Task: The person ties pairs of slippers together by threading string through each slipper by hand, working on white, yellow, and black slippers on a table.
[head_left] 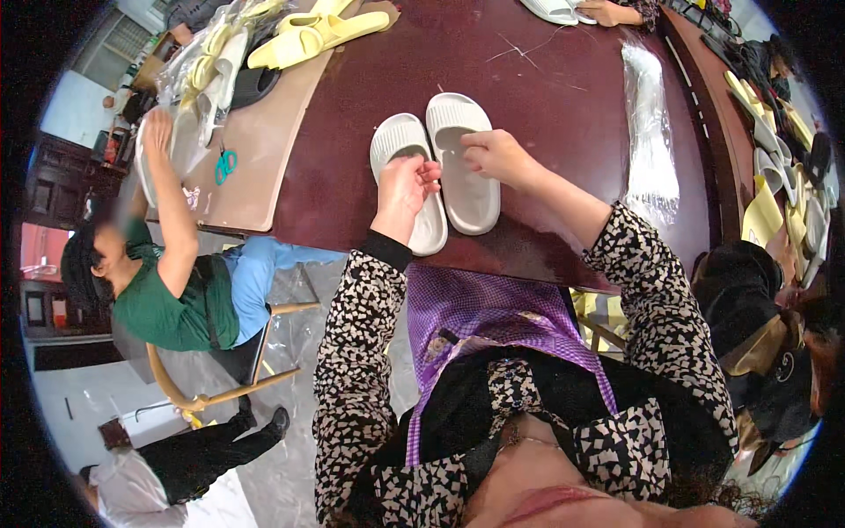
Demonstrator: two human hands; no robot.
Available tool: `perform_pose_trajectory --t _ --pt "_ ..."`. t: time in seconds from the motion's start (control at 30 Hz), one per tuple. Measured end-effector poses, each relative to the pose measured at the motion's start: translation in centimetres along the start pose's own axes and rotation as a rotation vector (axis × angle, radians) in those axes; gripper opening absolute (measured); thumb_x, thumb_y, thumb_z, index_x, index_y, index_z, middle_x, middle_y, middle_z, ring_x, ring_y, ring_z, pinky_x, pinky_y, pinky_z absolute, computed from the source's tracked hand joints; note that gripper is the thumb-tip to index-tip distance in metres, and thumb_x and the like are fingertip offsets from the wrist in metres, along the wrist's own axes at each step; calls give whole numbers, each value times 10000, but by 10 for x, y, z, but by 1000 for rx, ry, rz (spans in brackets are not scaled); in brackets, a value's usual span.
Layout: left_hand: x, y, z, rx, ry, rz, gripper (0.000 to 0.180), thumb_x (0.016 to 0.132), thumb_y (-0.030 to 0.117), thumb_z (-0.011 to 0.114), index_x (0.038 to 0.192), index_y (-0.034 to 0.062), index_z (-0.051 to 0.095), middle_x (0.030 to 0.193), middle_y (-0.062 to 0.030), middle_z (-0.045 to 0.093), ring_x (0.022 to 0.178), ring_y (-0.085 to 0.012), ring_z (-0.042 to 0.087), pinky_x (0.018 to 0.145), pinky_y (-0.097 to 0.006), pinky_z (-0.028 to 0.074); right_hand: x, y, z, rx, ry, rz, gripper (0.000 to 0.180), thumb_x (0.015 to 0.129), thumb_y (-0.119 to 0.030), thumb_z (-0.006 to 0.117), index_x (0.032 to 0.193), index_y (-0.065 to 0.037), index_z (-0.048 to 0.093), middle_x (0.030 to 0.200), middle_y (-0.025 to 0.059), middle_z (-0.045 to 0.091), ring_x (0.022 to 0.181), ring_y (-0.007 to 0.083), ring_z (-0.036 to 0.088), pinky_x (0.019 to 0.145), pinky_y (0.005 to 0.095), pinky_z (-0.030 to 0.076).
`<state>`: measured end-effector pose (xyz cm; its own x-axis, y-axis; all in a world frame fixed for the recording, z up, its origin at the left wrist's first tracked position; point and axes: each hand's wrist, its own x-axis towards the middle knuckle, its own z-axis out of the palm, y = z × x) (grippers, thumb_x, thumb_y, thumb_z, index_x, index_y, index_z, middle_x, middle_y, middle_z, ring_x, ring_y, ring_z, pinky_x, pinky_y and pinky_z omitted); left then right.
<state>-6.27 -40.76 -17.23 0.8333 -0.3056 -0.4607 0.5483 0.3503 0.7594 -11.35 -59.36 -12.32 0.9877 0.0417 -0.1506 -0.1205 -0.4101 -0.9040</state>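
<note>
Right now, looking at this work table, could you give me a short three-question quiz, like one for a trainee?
1. True or false: the left hand rests on the left slipper of the pale pair.
2. What colour are the scissors on the tan board? A) red B) teal C) black
3. Fill in: the right hand touches the right slipper on the dark red ____.

Key: 1 true; 2 B; 3 table.

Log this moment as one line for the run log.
left hand: gripping left slipper | right hand: pinching right slipper strap | pair: side by side on dark table | clear bags: right
</note>
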Motion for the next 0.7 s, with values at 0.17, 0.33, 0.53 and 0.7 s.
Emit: perform_pose_trajectory --t 0.17,0.33,0.53,0.7 --pt "4 3 3 -31 5 17 104 870 92 498 926 17 453 764 -138 596 612 -218 610 462 -345 500 -3 2 -13 139 6 78 372 871 -112 497 1205 47 532 899 109 641 741 140 594 670 265 497" --pt "4 3 7 -75 -3 24 125 874 95 499 953 15 443 770 -137 592 612 -222 609 472 -352 509 1 11 -19 66 -60 23 372 880 -128 489 1200 58 526 907 113 638 743 142 602 663 274 503" --pt "-1 3 10 -76 -4 60 107 886 107 500 952 24 480 788 -128 601 652 -223 620 523 -365 538 7 1 -43 129 26 0 298 884 -154 500 1059 72 583 833 109 635 646 162 600 526 287 508" --pt "1 -1 2 -81 -13 60 103 885 116 514 936 29 493 775 -120 601 641 -212 614 523 -361 539 63 14 -54 -9 262 117 322 846 -254 568 914 53 634 764 115 634 602 202 602 503 326 503"
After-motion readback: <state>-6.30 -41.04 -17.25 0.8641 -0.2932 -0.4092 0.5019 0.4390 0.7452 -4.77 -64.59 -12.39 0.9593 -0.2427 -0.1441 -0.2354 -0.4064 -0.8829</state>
